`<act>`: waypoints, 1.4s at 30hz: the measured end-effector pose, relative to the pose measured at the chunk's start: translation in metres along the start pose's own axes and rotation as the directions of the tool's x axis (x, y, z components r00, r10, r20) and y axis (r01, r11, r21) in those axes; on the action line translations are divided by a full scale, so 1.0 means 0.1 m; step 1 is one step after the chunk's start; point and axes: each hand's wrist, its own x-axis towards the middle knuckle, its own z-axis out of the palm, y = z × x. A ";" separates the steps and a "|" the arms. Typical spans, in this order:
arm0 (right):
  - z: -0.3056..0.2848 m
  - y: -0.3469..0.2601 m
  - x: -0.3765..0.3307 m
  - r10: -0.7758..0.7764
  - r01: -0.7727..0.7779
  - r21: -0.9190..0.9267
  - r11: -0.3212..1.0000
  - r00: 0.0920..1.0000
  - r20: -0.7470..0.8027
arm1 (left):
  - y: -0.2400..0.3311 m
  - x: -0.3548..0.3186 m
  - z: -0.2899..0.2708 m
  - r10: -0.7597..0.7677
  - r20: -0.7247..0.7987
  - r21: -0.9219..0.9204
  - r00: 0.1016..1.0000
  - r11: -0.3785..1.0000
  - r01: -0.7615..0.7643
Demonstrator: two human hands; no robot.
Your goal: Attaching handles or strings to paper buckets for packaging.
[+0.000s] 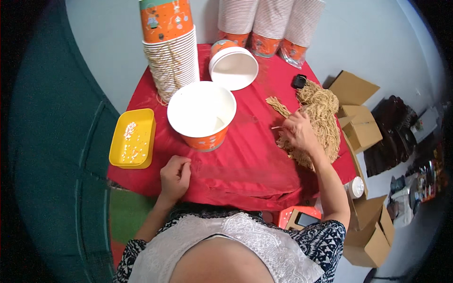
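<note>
A single pile of tan cords [325, 113] lay on the right side of the table, with one short bundle [278, 107] sticking out to its left. The right hand [299, 131] was over the pile, fingers bent and tips together, pinching a thin pale strip [276, 127] that poked out leftward. The left hand [175, 177] was curled loosely shut near the table's front edge, thumb against the fingers; whether it held anything could not be told.

Beneath everything spread a creased red cloth [255, 165]. One small black box [299, 81] stood at the pile's far end. Left of centre, one orange paper bucket [206, 141] stood upright, its white inside open to view. Behind it, another bucket [233, 70] was tipped on its side, mouth forward. One yellow tray [132, 163] at the left held scattered small white pieces [132, 144]. One tall stack of upside-down buckets [172, 61] rose behind the tray, tan strands hanging down its side, and three more bucket stacks [271, 21] lined the back.

Beyond were a pale wall [104, 28], a dark green panel [47, 141] on the left, and two open cardboard boxes [363, 128] on the right.
</note>
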 end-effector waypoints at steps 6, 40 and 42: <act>0.15 -1.30 0.20 -0.085 -0.031 0.587 0.809 0.982 0.170 | 0.02 -0.03 -0.06 0.024 0.001 0.051 1.000 0.998 -0.024; 0.20 -2.71 -0.11 0.110 0.103 0.756 0.646 0.968 -0.226 | 0.67 -0.51 -0.32 -0.292 0.425 -0.280 0.857 0.858 0.431; 0.25 -2.79 -0.17 0.063 0.135 0.787 0.603 0.975 -0.215 | 0.64 -0.65 -0.42 -0.341 0.478 -0.249 0.810 0.832 0.496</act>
